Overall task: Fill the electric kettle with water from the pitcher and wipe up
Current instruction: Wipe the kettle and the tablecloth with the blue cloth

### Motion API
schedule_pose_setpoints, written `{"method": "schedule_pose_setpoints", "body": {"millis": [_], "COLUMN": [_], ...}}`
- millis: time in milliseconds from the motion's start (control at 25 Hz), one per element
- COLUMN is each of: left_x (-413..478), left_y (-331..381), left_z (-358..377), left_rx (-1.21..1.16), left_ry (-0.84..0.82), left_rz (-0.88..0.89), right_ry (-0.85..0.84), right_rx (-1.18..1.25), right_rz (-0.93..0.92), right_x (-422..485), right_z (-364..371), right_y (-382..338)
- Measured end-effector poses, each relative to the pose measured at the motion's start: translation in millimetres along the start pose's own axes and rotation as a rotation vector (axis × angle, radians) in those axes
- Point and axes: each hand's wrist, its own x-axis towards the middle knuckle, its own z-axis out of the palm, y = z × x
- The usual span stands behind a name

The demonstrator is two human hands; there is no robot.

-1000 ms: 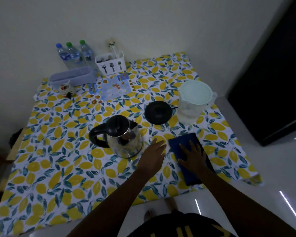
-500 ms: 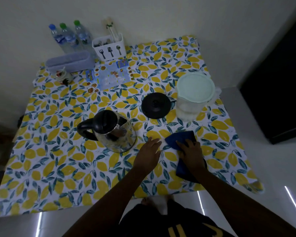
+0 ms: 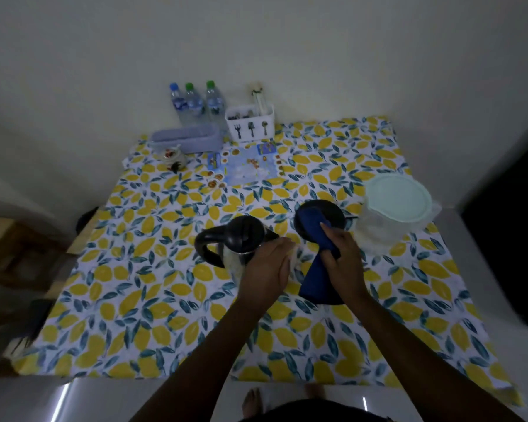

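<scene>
The steel electric kettle [image 3: 229, 242] with a black lid and handle stands mid-table on the lemon-print tablecloth [image 3: 153, 287]. My left hand [image 3: 268, 266] rests against the kettle's right side, covering part of the body. My right hand [image 3: 341, 257] grips a dark blue cloth [image 3: 313, 236], lifted off the table and hanging down. The cloth's upper end lies over the black round kettle base [image 3: 332, 210]. The clear pitcher [image 3: 390, 214] with a pale green lid stands to the right of the base.
At the back edge stand three water bottles [image 3: 192, 103], a white cutlery holder [image 3: 250, 124], a lilac tray [image 3: 186, 138], a small jar [image 3: 172, 155] and a printed blue card [image 3: 244, 166]. A dark cabinet [image 3: 506, 226] is at the right. My foot [image 3: 253, 402] shows on the floor.
My right hand has gathered the blue cloth and lifted it off the table toward the black base. My left hand has moved from the tablecloth onto the kettle's side.
</scene>
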Motion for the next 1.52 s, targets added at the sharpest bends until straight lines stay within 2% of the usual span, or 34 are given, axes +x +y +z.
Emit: {"method": "schedule_pose_setpoints", "body": {"millis": [120,200,240,320,440,520,560,680,760,840,920,1000,1080,1200,1360,1520], "left_x": [-4.2,-5.2,-5.3,-3.4,3.6,8.8,11.2,12.6,13.7,16.0,18.3,21.0,26.8,39.2,43.4,41.5], "left_y": [-36.8,-70.2,-86.2,-110.2,-127.1,-135.0,-138.1,-144.6,-145.9,-146.6,-145.0,-142.4,-134.3,-116.5,-107.7,-116.2], "left_z": [-45.7,-68.5,-75.9,-84.8,-88.2,-91.2,-92.4,-92.4,-92.4,-94.7,-98.8,-101.8,-102.7,-101.1,-93.1,-84.8], "left_rx": [0.01,0.017,-0.002,-0.054,-0.154,-0.162,-0.163,-0.211,-0.232,-0.256,-0.279,-0.234,-0.18,-0.284,-0.282,-0.314], "left_ry": [0.162,0.206,0.163,-0.024,-0.202,-0.219,-0.211,-0.187,-0.19,-0.189,-0.209,-0.273,-0.374,-0.469,-0.451,-0.402], "left_rz": [-0.106,-0.216,-0.277,-0.359,-0.352,-0.319,-0.304,-0.253,-0.227,-0.235,-0.262,-0.279,-0.298,-0.354,-0.357,-0.33], "right_ry": [-0.043,-0.117,-0.18,-0.323,-0.428,-0.394,-0.326,-0.042,-0.006,-0.021,-0.087,-0.283,-0.534,-0.725,-0.781,-0.829], "right_rx": [0.068,0.082,0.075,-0.052,-0.306,-0.32,-0.364,-0.611,-0.669,-0.646,-0.591,-0.454,-0.292,-0.171,-0.096,0.137], "right_rz": [-0.089,-0.112,-0.105,-0.08,0.054,0.146,0.144,-0.026,-0.122,-0.097,0.003,0.095,0.274,0.468,0.579,0.673], "right_x": [29.6,50.6,57.5,63.8,73.6,77.2,72.0,20.2,-6.5,3.3,31.1,68.9,103.6,131.6,145.6,148.3], "right_z": [17.5,37.7,52.3,87.0,119.3,124.5,126.4,138.6,141.4,138.5,134.6,129.9,124.4,119.0,114.0,107.2], "right_y": [-44.8,-73.0,-86.1,-105.4,-116.0,-121.2,-122.8,-118.8,-118.8,-119.1,-124.1,-129.3,-130.8,-129.3,-109.8,-66.0]}}
